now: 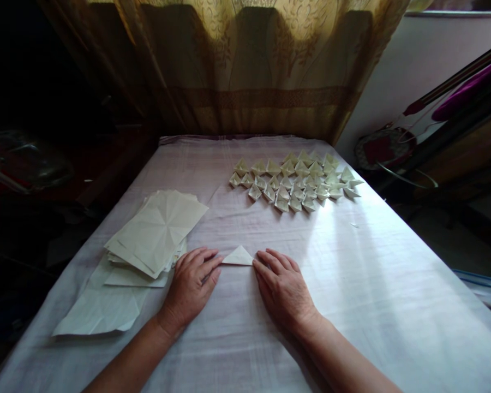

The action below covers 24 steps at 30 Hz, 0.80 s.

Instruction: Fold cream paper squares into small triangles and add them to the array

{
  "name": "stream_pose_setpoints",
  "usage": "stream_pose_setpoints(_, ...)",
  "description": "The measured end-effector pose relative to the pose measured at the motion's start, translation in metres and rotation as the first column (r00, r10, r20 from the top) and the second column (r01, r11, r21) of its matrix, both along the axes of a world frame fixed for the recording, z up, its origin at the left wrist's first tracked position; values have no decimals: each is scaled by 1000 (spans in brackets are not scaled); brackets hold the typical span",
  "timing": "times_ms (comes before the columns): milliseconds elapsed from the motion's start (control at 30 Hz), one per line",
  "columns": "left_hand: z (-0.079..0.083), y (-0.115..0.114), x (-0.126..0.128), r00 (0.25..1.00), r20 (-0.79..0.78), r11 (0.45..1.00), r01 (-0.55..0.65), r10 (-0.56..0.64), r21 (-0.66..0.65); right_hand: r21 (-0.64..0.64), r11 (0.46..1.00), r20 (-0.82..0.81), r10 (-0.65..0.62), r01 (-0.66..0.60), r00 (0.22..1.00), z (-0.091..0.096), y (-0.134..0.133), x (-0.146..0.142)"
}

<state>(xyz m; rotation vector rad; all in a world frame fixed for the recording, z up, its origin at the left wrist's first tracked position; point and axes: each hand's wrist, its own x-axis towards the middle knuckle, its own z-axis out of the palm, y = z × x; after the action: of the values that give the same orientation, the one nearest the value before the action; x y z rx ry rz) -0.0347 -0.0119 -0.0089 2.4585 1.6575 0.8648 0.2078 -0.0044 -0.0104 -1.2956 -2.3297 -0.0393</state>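
A small white folded paper triangle [239, 256] lies on the cloth-covered table [245, 327], point away from me. My left hand [194, 281] has its fingers closed at the triangle's left corner. At the opposite corner, the fingertips of my right hand [284, 284] press together on the paper. Both thumbs sit low, and the corners themselves are partly hidden under the fingertips. Close beside my left hand is a stack of creased paper sheets [159, 229], with a larger sheet [102, 305] lying under it.
Several folded paper boats [286, 183] stand grouped in rows at the back right of the table. A small paper scrap [354, 225] lies to their front right. Behind the table hangs a yellow curtain [249, 71]. A round bag [387, 147] is beyond the right edge.
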Motion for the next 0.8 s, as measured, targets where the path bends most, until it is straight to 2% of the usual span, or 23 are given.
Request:
stream_pose_setpoints(167, 1, 0, 0, 1000, 13, 1000, 12, -12, 1, -1, 1000, -6, 18, -18, 1000, 1, 0, 0)
stream_pose_setpoints(367, 16, -2, 7, 978, -188, 987, 113, -90, 115, -39, 999, -41, 8, -10, 999, 7, 2, -3)
stream_pose_setpoints(500, 24, 5, 10, 953, -279, 980, 157, -117, 125, -90, 996, -101, -7, -2, 995, 8, 9, -3)
stream_pose_setpoints(633, 29, 13, 14, 900, -408, 974, 207, -152, 95, -110, 994, -145, -29, 13, 989, 5, 15, -3)
stream_pose_setpoints(800, 31, 15, 21, 824, -553, 955, 249, -122, 160, -77, 996, -89, -43, 37, 995, 4, 17, -4)
